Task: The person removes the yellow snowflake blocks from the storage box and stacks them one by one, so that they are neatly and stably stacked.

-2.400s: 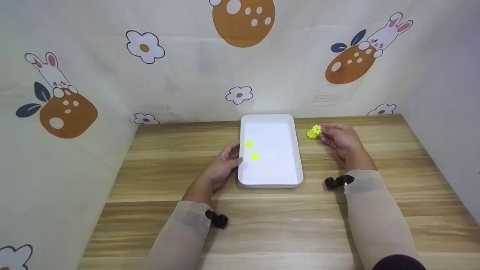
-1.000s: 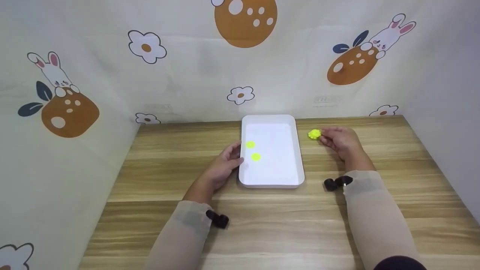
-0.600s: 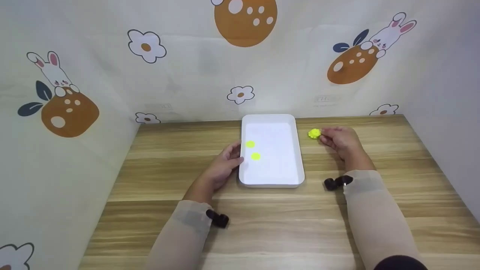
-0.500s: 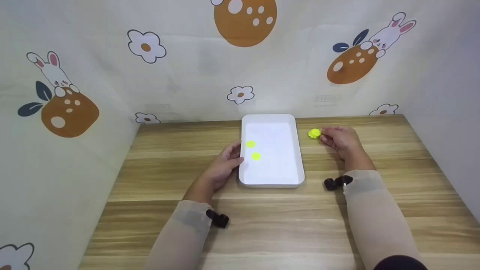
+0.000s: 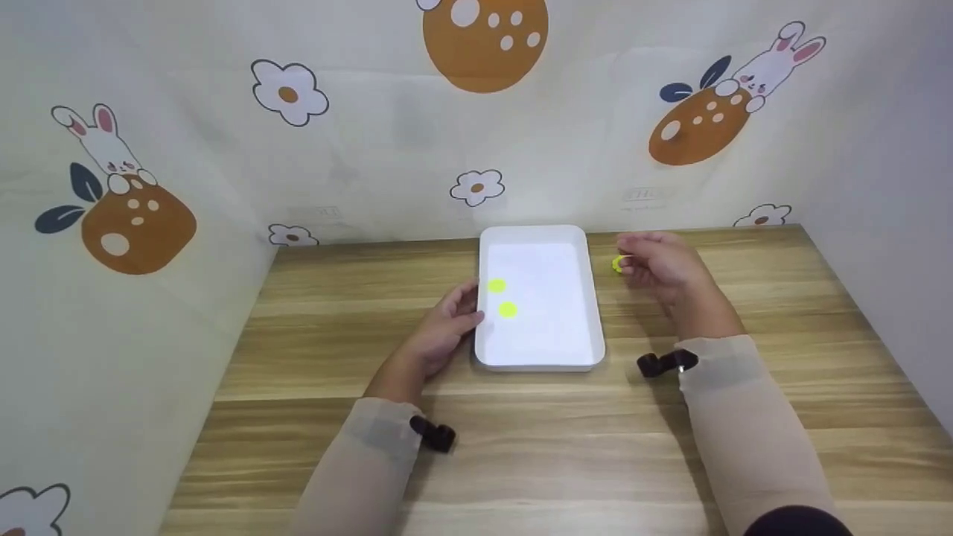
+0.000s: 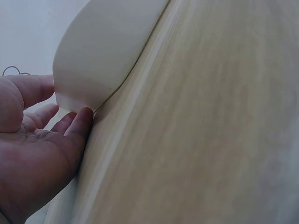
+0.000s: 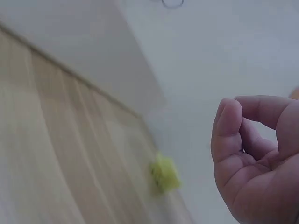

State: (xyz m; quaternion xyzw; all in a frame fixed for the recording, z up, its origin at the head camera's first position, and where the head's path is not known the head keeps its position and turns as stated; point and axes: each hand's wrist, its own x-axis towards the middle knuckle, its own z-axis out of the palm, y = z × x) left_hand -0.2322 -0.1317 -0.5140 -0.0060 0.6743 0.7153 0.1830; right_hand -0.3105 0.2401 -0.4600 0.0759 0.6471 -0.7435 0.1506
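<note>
My left hand (image 5: pixel 439 331) holds the left side of a shallow white tray (image 5: pixel 547 350), thumb and fingertips against its wall. In the left wrist view, the hand's fingertips (image 6: pixel 84 119) touch the tray's lower edge. Two yellow discs (image 5: pixel 507 310) lie in the tray's left part. Right of the tray, a yellow flower-edged piece (image 5: pixel 618 263) is mostly hidden by my right hand (image 5: pixel 663 268). The right wrist view shows the yellow piece (image 7: pixel 165 173), blurred, on the table and apart from the hand; the fingers are loosely curled with nothing visible between them.
The wood-patterned table (image 5: pixel 536 447) ends at a pale printed curtain (image 5: pixel 387 149) just behind the tray. More pale wall stands along the left and right sides. A black wrist camera (image 5: pixel 435 435) sticks out from the left sleeve, another black camera (image 5: pixel 655 365) from the right.
The yellow piece, first tilted in my right fingers, went flat on the table. My right hand has since let go and shifted up and left over it. The left hand and tray stayed put.
</note>
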